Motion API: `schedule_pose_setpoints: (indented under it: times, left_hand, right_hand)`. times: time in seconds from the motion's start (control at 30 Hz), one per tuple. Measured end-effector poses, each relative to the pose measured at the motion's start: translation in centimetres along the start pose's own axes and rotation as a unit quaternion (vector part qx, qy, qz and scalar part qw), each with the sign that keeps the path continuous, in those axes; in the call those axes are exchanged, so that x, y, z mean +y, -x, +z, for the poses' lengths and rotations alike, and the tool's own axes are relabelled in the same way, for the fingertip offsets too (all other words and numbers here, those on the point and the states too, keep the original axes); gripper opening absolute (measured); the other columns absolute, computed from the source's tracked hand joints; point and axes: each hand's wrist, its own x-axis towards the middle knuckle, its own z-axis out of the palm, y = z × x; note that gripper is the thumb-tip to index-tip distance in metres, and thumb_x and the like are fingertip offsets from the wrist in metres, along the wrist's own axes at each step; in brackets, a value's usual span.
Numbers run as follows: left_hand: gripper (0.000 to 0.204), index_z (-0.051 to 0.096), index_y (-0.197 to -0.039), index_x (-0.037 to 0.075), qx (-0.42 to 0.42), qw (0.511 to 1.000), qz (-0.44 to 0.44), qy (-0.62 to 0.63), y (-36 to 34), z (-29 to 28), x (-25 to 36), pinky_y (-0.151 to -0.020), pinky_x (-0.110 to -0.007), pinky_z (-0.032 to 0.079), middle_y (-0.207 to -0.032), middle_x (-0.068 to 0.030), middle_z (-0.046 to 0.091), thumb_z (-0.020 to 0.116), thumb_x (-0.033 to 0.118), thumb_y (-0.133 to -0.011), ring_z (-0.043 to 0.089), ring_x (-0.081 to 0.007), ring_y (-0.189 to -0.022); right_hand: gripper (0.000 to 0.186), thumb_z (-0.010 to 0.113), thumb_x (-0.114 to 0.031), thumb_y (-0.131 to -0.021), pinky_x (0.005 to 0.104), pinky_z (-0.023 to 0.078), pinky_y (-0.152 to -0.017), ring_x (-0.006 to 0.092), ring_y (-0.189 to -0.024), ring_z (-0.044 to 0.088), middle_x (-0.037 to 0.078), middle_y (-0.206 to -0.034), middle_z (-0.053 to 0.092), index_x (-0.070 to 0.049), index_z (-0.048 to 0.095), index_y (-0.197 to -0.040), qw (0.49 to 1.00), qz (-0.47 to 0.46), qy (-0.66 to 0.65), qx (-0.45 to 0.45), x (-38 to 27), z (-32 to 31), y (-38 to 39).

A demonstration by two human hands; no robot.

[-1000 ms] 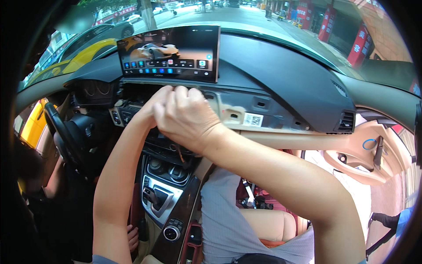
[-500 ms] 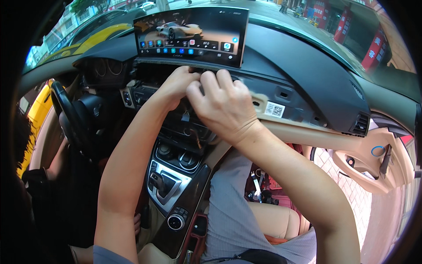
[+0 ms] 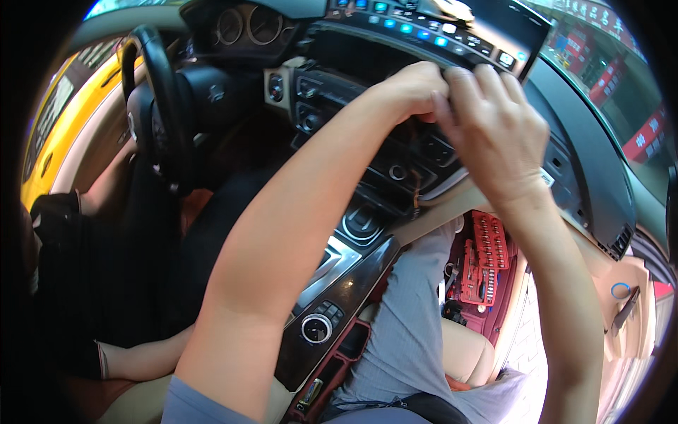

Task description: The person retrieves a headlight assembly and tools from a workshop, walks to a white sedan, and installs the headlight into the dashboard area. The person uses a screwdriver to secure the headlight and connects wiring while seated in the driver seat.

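Note:
Both my hands are together just below the wide display screen on the car's dashboard. My left hand is closed, its fingertips meeting the right hand's side. Curled fingers also close my right hand, back turned up. Whatever lies between the fingertips is hidden behind the hands. Left of them is a dark open slot in the dashboard. Under the left wrist sits the centre panel with its knobs, and loose wires hang from the console.
The steering wheel is at the left, where another person in dark clothes sits. A red tool case with several bits lies on the passenger floor. The gear console runs between the seats; the passenger door stands open.
My view has swung left and down, so the dashboard and both hands sit farther right in it. The hands stay together below the screen. More of the red tool case shows.

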Motion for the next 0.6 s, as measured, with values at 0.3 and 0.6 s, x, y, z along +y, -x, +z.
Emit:
schedule_pose_setpoints:
  times: [0.3, 0.6]
  left_hand:
    - [0.018, 0.075, -0.092, -0.003, 0.189, 0.961, 0.039, -0.198, 3.0, 1.5, 0.5, -0.082, -0.042, 0.058, -0.096, -0.0268, 0.072, 0.065, 0.009, -0.083, 0.073, -0.0353, -0.092]
    - [0.018, 0.078, -0.082, 0.003, 0.241, 0.895, 0.160, -0.338, 7.2, 4.7, -2.0, -0.089, -0.044, 0.048, -0.089, -0.0114, 0.069, 0.063, 0.013, -0.084, 0.059, -0.0285, -0.099]
  right_hand:
    - [0.019, 0.073, -0.021, -0.087, 0.0391, 0.053, -0.063, 0.0265, -0.079, 0.066, 0.006, -0.086, 0.066, -0.011, 0.062, -0.099, 0.997, 0.070, -0.010, -0.021, 0.0, -0.3, 0.5]
    - [0.020, 0.075, -0.015, -0.085, 0.0391, 0.055, -0.073, 0.0316, -0.082, 0.069, 0.012, -0.091, 0.069, -0.005, 0.065, -0.100, 0.997, 0.066, -0.015, -0.023, 0.1, 0.2, 1.6]
